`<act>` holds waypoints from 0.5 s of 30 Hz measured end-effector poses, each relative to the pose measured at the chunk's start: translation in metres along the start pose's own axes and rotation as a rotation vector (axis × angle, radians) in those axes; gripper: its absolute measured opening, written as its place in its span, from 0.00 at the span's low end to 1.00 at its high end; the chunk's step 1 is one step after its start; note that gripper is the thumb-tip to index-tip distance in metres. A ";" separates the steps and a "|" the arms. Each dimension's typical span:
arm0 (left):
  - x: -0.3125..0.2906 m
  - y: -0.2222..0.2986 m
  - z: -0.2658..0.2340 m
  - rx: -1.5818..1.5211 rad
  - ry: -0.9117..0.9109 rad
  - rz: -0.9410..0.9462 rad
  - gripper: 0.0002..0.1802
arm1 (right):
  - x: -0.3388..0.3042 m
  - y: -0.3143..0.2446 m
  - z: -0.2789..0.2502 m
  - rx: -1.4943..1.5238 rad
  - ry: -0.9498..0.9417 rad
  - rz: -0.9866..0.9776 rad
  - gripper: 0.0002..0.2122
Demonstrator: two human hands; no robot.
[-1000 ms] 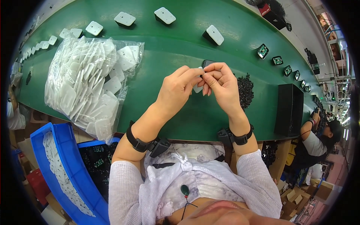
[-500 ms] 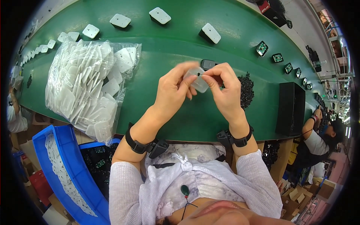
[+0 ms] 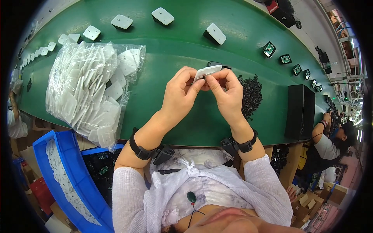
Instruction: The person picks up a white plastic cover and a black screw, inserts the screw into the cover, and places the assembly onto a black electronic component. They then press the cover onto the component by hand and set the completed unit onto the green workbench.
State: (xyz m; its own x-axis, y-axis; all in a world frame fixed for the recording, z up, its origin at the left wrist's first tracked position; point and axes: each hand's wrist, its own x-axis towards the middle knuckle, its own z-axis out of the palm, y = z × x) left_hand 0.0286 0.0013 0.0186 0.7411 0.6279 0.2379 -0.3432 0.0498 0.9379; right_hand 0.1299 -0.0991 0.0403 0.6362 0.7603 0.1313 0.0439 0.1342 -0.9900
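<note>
Above the green bench, both hands meet around a white plastic cover (image 3: 209,71) with rounded corners, tilted so that I see it nearly edge-on. My left hand (image 3: 182,88) is closed on the cover's left side, thumb at its lower edge. My right hand (image 3: 225,90) pinches at the same edge from the right. A tiny black part (image 3: 204,77) shows between the two thumb tips; its kind is too small to make out. Just behind the fingers lies a dark case (image 3: 211,64), mostly hidden. Beside my right hand is a heap of small black parts (image 3: 252,95).
On the left lies a clear bag of white covers (image 3: 83,85). White-topped cases (image 3: 162,16) and open cases with green circuit boards (image 3: 269,49) line the far side. A black box (image 3: 301,112) stands right, a blue bin (image 3: 74,174) lower left. A co-worker (image 3: 330,143) sits at right.
The cover has turned from facing me to nearly edge-on. My right hand has shifted slightly left, closer to my left hand, and both remain on the cover.
</note>
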 end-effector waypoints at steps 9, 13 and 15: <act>-0.001 0.004 -0.002 0.065 -0.011 0.082 0.04 | -0.009 0.002 0.009 -0.114 0.054 -0.124 0.05; -0.001 0.003 -0.005 0.064 0.000 0.069 0.04 | -0.007 0.007 0.005 -0.258 0.066 -0.081 0.07; 0.001 0.004 -0.005 0.060 -0.038 0.042 0.04 | -0.006 -0.004 0.004 -0.352 0.165 -0.166 0.09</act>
State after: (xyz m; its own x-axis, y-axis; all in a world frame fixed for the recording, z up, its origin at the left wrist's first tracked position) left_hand 0.0255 0.0060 0.0211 0.7483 0.5987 0.2856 -0.3401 -0.0234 0.9401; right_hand 0.1228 -0.1020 0.0435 0.7121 0.6306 0.3088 0.3986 -0.0010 -0.9171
